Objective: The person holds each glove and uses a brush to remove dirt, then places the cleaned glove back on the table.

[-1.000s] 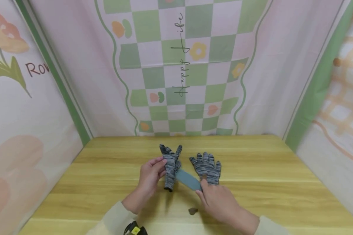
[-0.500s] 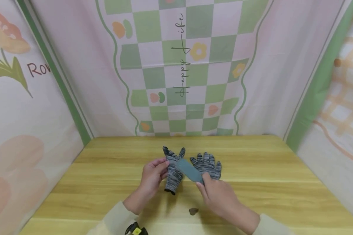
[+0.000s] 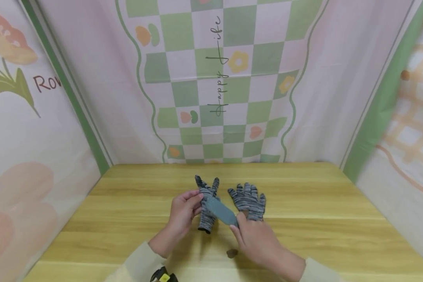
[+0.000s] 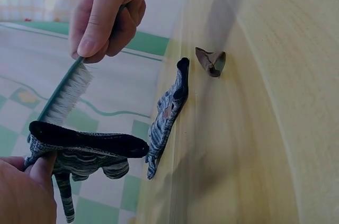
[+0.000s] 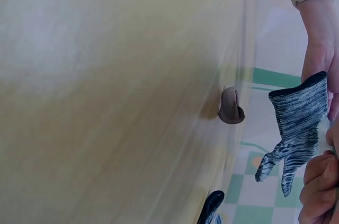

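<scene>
My left hand [image 3: 183, 209] pinches a grey-and-black knit glove [image 3: 207, 224] by its left side, thumb in front, holding it above the table with its fingers pointing away and its dark cuff toward me. In the left wrist view the glove's open cuff [image 4: 87, 139] faces the camera. Curled around the handle of a brush, my right hand [image 3: 259, 241] holds its flat teal back [image 3: 220, 210] across the glove's palm. White bristles [image 4: 69, 97] show in the left wrist view, directed toward the glove. A matching second glove [image 3: 248, 197] lies to the right, partly behind my right hand.
A small brown curled, dry-leaf-like piece [image 3: 232, 253] lies on the wooden table [image 3: 134, 219] between my forearms. Another brown bit [image 4: 168, 112] sits on the second glove. A patterned curtain [image 3: 211, 129] hangs behind the table. A black-and-yellow object [image 3: 163, 276] is by my left sleeve.
The brush goes from the glove's right edge up over its upper part, then back down and left across the palm. The held glove has shifted slightly right; the second glove stays put.
</scene>
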The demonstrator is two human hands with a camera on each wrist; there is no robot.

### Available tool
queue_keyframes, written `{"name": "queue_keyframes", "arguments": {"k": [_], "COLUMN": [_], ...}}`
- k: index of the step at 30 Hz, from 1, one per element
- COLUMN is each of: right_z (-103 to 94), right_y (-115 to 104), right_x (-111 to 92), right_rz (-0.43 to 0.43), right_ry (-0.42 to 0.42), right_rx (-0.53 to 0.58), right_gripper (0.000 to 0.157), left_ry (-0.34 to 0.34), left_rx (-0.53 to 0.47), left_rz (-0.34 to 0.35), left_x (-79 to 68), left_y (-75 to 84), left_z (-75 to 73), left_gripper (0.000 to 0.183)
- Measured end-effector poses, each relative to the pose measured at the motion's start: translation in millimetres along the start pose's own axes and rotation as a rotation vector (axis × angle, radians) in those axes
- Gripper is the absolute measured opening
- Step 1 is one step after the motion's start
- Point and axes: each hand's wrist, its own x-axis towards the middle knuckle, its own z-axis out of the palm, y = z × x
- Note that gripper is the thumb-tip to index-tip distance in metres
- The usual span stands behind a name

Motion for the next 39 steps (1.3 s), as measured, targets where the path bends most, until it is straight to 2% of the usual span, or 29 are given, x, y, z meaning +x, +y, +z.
{"name": "queue_keyframes", "arguments": {"k": [12,17,24,30,39], "right_z": [3.0,4.1,3.4,-5.9,-16.6], "right_y": [6.8,10.8,15.4,16.0,10.6], "right_x": [-3.6,-6.5,-7.8,0.1,11.2], "right_rz": [0.001,0.0,0.067,0.122,0.102], "right_ry": [-0.004,-0.019,-0.072,-0.036,0.02], "right_rx": [-0.028,-0.067,-0.106,-0.043,0.027], "right_gripper": [0.021,0.022,0.025,0.021,0.02], "left_ry": [0.025,0.023,0.019,0.0,-0.033], "left_rx": [0.013,0.022,0.018,0.009,0.022], "left_rz": [-0.003,0.017,0.018,-0.001,-0.022], "left_x": [2.2,1.4,1.4,0.8,-1.8], "left_y": [-3.3,-1.2,1.6,0.1,0.5], "left_z": [-0.7,-1.4,-1.3,-0.7,1.6], "left_gripper": [0.019,0.021,0.018,0.014,0.016]}}
